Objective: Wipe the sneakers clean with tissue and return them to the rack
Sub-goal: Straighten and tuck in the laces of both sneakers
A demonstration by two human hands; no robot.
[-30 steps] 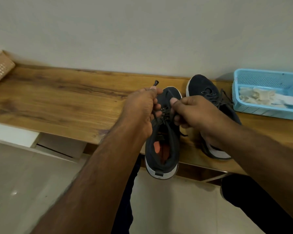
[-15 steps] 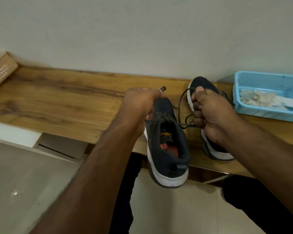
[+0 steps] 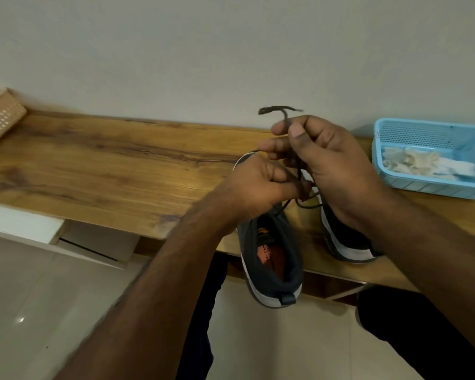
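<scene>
I see both my hands working the lace (image 3: 284,116) of a dark sneaker (image 3: 272,259) with a white sole. My left hand (image 3: 261,185) has its fingers curled, pinching the lace just above the shoe's opening. My right hand (image 3: 321,160), just beside and slightly above the left, pinches the same lace between thumb and fingers, with the loose end sticking up past its fingertips. The sneaker lies below my left hand, its heel overhanging the edge of a wooden shelf (image 3: 107,165). The second sneaker (image 3: 346,242) rests on the shelf beneath my right wrist. To the right of my right hand a blue basket (image 3: 422,187) holds crumpled tissue (image 3: 414,163).
</scene>
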